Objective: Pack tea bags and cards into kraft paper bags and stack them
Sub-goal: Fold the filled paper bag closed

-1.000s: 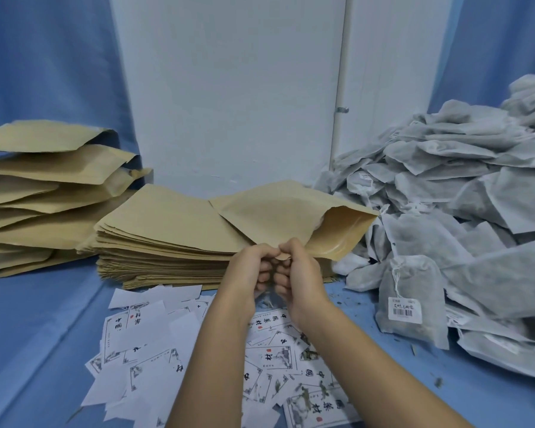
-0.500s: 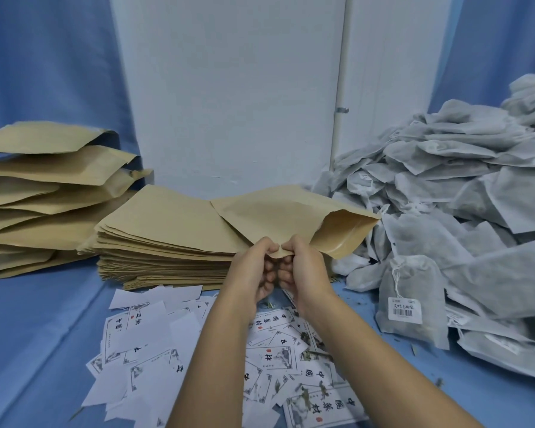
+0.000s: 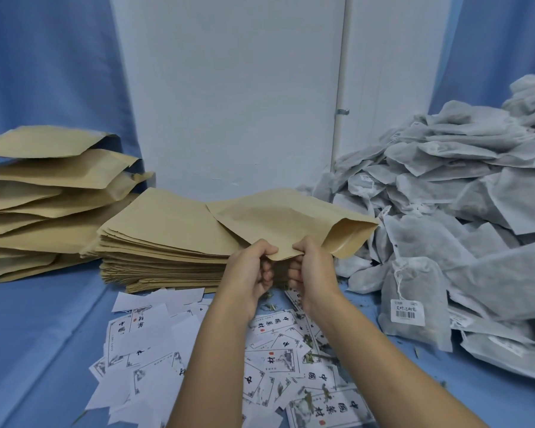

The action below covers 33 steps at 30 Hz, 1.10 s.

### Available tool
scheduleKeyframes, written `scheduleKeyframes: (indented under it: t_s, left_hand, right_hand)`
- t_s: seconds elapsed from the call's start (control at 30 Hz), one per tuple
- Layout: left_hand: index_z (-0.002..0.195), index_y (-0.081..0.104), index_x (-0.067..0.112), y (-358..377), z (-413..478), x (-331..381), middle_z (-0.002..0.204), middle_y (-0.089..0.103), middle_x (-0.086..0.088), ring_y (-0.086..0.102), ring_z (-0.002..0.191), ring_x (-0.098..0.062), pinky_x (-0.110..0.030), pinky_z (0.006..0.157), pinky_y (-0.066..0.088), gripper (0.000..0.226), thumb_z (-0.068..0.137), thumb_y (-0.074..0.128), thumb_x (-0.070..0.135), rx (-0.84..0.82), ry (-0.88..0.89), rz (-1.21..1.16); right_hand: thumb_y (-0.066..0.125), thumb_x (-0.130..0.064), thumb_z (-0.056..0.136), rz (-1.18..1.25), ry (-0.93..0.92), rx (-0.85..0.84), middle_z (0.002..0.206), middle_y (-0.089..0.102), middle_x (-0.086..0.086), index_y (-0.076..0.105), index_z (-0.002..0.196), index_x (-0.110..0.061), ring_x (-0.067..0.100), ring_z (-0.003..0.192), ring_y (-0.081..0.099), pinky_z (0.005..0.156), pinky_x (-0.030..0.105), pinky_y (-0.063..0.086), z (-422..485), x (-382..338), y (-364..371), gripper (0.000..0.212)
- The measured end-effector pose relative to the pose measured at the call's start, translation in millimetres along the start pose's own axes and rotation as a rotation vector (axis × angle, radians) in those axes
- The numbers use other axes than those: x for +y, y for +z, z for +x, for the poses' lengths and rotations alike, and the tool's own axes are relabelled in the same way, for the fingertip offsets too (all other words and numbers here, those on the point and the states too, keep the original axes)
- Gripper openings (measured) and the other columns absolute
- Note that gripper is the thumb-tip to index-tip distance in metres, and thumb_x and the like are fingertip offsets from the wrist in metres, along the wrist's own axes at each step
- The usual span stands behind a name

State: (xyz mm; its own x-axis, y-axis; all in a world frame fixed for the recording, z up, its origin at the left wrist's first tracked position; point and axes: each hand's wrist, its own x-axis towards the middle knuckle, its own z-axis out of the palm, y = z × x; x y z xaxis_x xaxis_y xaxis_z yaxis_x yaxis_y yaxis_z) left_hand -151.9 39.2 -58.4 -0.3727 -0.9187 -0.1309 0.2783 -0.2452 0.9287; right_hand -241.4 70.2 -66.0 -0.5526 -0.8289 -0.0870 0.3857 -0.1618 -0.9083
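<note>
Head view, stock and condition.

- Kraft paper bag (image 3: 291, 220): held above the right end of the flat empty stack (image 3: 161, 242), with its mouth gaping to the right.
- Left hand (image 3: 250, 273), right hand (image 3: 314, 273): close together, each pinching the bag's near edge with the thumb on top and the fingers curled beneath.
- Cards (image 3: 275, 359): scattered loose on the blue cloth (image 3: 37, 350) below the wrists.
- Tea bags (image 3: 445, 196): heaped at the right, near the bag's mouth.
- Filled bags (image 3: 44, 196): piled at the far left.

Risks: both hands are occupied, so freeing one to fetch contents may let the mouth collapse. The thin edge may crease or tear if it is tugged apart. Overlapping cards invite a double pick.
</note>
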Motion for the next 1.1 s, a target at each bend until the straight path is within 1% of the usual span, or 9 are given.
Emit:
scheduleKeyframes:
  t_s: [0.1, 0.2, 0.3, 0.4, 0.67, 0.77, 0.97, 1.03, 1.1]
  left_hand:
    - [0.065, 0.049, 0.012, -1.1, 1.2, 0.8, 0.041, 0.037, 0.005, 0.032, 0.034, -0.007, -0.017, 0.040, 0.030, 0.020, 0.083, 0.056, 0.008, -0.003, -0.006, -0.023]
    - [0.065, 0.048, 0.012, -2.7, 1.1, 1.5, 0.041, 0.037, 0.005, 0.033, 0.035, -0.007, -0.016, 0.039, 0.032, 0.020, 0.083, 0.057, 0.008, -0.010, -0.010, 0.001]
    - [0.066, 0.048, 0.012, -5.3, 1.5, 1.6, 0.040, 0.037, 0.005, 0.033, 0.034, -0.007, -0.016, 0.038, 0.032, 0.020, 0.083, 0.057, 0.007, -0.012, -0.009, -0.012]
    - [0.066, 0.049, 0.012, -5.1, 1.0, 1.9, 0.040, 0.037, 0.005, 0.033, 0.034, -0.007, -0.016, 0.038, 0.032, 0.019, 0.082, 0.057, 0.007, -0.024, -0.012, 0.006]
    - [0.065, 0.048, 0.012, -8.0, -0.3, 4.4, 0.041, 0.036, 0.004, 0.032, 0.034, -0.008, -0.016, 0.038, 0.030, 0.021, 0.082, 0.057, 0.004, -0.012, -0.021, 0.003]
    - [0.067, 0.048, 0.011, -11.2, -0.4, 5.6, 0.041, 0.035, 0.004, 0.032, 0.035, -0.008, -0.016, 0.038, 0.029, 0.018, 0.082, 0.056, 0.005, -0.013, -0.026, -0.010]
    - [0.069, 0.046, 0.012, -15.1, -0.8, 6.7, 0.042, 0.035, 0.004, 0.032, 0.035, -0.008, -0.017, 0.038, 0.031, 0.017, 0.082, 0.056, 0.005, -0.007, -0.043, -0.015]
    - [0.068, 0.046, 0.013, -13.4, -1.6, 8.4, 0.041, 0.034, 0.004, 0.031, 0.035, -0.009, -0.018, 0.038, 0.030, 0.018, 0.082, 0.055, 0.006, 0.062, -0.015, -0.050]
    - [0.063, 0.043, 0.014, -8.6, 0.3, 7.1, 0.043, 0.034, 0.003, 0.031, 0.040, -0.013, -0.021, 0.044, 0.028, 0.023, 0.082, 0.055, 0.010, 0.267, 0.091, -0.056]
  right_hand:
    - [0.044, -0.019, 0.089, -0.050, 0.003, 0.012, 0.041, 0.033, -0.008, 0.038, 0.064, -0.018, 0.006, 0.033, 0.025, 0.033, 0.017, 0.021, 0.4, -0.4, -0.7, 0.026]
    - [0.044, -0.019, 0.088, -0.079, -0.012, 0.058, 0.042, 0.035, -0.007, 0.042, 0.066, -0.017, 0.006, 0.033, 0.029, 0.035, 0.017, 0.024, 1.5, -0.6, -1.7, 0.022]
    - [0.044, -0.019, 0.089, -0.032, 0.012, 0.041, 0.040, 0.033, -0.009, 0.039, 0.063, -0.017, 0.005, 0.032, 0.026, 0.033, 0.017, 0.021, 2.4, -0.4, -1.8, 0.026]
    - [0.043, -0.017, 0.088, -0.016, 0.004, 0.084, 0.040, 0.031, -0.009, 0.038, 0.066, -0.018, 0.006, 0.031, 0.025, 0.034, 0.018, 0.021, 3.0, 0.2, -3.5, 0.022]
    - [0.042, -0.016, 0.088, 0.000, 0.009, 0.089, 0.038, 0.028, -0.010, 0.035, 0.064, -0.018, 0.006, 0.030, 0.022, 0.032, 0.017, 0.019, 5.2, -3.8, -10.6, 0.025]
    - [0.042, -0.018, 0.088, -0.004, 0.027, 0.062, 0.038, 0.030, -0.010, 0.035, 0.062, -0.017, 0.005, 0.030, 0.022, 0.031, 0.017, 0.019, 5.0, -5.3, -10.1, 0.027]
    - [0.043, -0.016, 0.084, -0.074, -0.035, 0.126, 0.050, 0.031, -0.004, 0.035, 0.064, -0.019, 0.009, 0.039, 0.025, 0.036, 0.017, 0.022, 5.6, -2.6, -10.9, 0.022]
    - [0.043, -0.016, 0.085, -0.103, -0.027, 0.105, 0.049, 0.034, -0.005, 0.037, 0.064, -0.018, 0.009, 0.039, 0.027, 0.037, 0.018, 0.023, 4.4, -1.1, -7.6, 0.022]
    - [0.042, -0.016, 0.088, -0.107, 0.004, 0.022, 0.044, 0.035, -0.007, 0.040, 0.063, -0.016, 0.007, 0.035, 0.027, 0.036, 0.019, 0.022, 1.2, 0.9, -1.9, 0.024]
